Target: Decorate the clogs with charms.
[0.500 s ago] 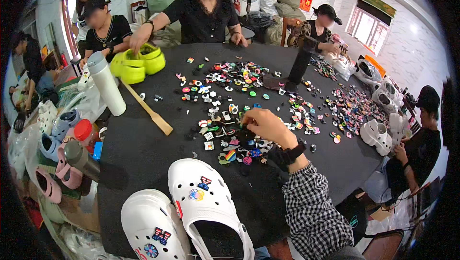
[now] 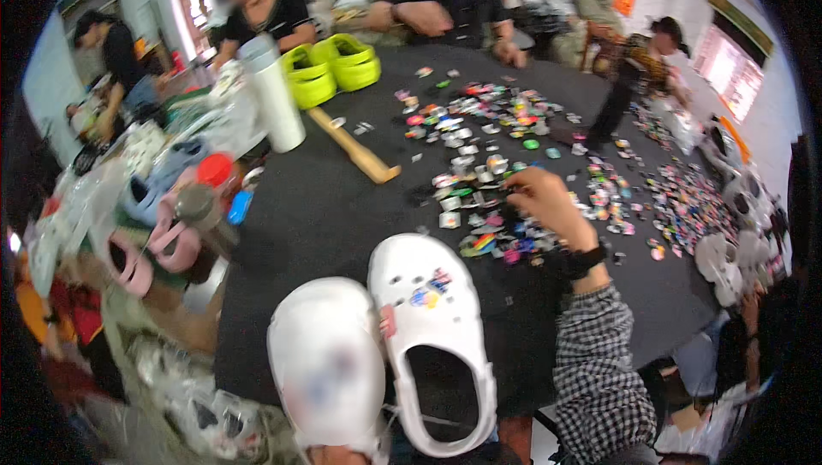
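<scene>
Two white clogs stand at the near edge, toes pointing away. The right clog [image 2: 428, 294] carries small shoe charms on its upper; the left clog [image 2: 321, 354] is tilted up toward me, its charms blurred. A bit of skin at the lower edge, under the left clog's heel, appears to be my left hand [image 2: 342, 456]; its fingers are hidden. My right hand [image 2: 548, 204], in a checked sleeve and black wristband, reaches into the pile of colourful shoe charms [image 2: 488, 238]. Its fingers are bent together at the pile's edge, and what they pinch is hidden.
Lime-green clogs [image 2: 308, 80], a white bottle [image 2: 276, 105] and a wooden stick [image 2: 355, 148] lie at far left. A dark upright object [image 2: 612, 110] stands far right among more charms. Pink clogs [image 2: 175, 247] and a red-lidded jar [image 2: 216, 172] are at left. Several people sit around the black table [image 2: 317, 217].
My view has swung left, shifting everything rightward. The left clog has tilted up. Across the table, a person's hand has let go of the lime-green clogs. My right hand stays at the charms.
</scene>
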Demonstrator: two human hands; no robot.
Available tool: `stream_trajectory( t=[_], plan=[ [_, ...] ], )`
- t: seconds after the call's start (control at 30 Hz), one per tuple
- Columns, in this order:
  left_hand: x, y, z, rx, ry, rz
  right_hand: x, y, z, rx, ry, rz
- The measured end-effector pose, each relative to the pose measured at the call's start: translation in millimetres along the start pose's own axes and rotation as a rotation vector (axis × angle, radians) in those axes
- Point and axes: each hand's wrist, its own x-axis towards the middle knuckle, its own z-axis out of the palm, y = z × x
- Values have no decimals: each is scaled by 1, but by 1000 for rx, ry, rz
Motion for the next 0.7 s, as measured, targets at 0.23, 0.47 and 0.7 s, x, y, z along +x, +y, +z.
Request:
stream_trajectory(
  t=[0.23,0.47,0.7],
  plan=[
    [110,24,-54,-1104,-47,-618,8,-9,15,-2,31,-23],
    [157,49,-88,-1827,109,-892,7,-28,7,115,93,104],
    [148,37,-68,-1678,-92,-772,6,-55,-8,496,155,164]
  ],
)
